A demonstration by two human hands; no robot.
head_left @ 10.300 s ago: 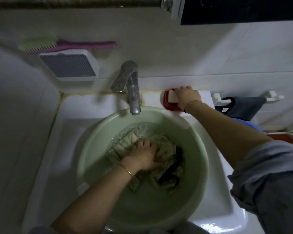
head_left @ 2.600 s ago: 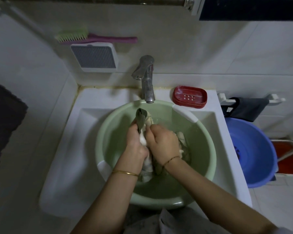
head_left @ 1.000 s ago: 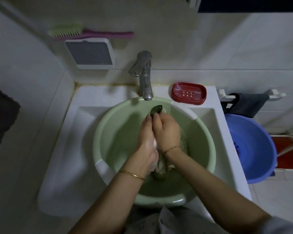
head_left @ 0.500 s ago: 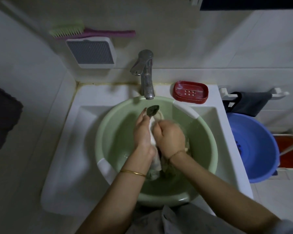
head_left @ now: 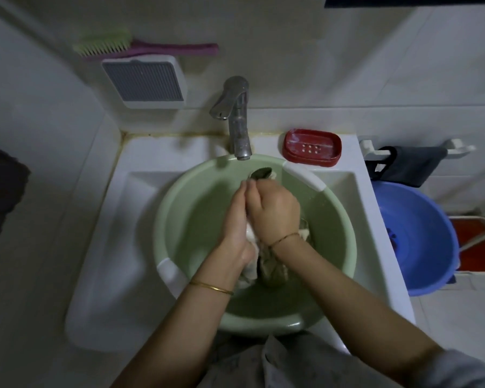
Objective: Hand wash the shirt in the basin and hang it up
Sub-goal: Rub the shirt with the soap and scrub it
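A pale green basin [head_left: 191,219] sits in the white sink [head_left: 118,219] under the tap [head_left: 237,119]. The wet shirt [head_left: 269,268], beige with darker parts, is bunched between both hands above the water. My left hand [head_left: 237,222] grips the cloth from the left. My right hand [head_left: 275,211] grips it from the right, pressed against the left hand. A dark fold of fabric sticks out just beyond the fingertips. The rest of the shirt hangs down into the basin below my wrists.
A red soap dish [head_left: 311,148] rests on the sink's back rim. A blue tub [head_left: 420,236] stands to the right, below a dark cloth [head_left: 409,166] on a wall rack. A green and pink brush [head_left: 140,47] lies atop a wall box [head_left: 143,79].
Both hands rub the bunched shirt back and forth; since half a second ago they slid forward toward the tap again. Earlier the right hand was at the soap dish.
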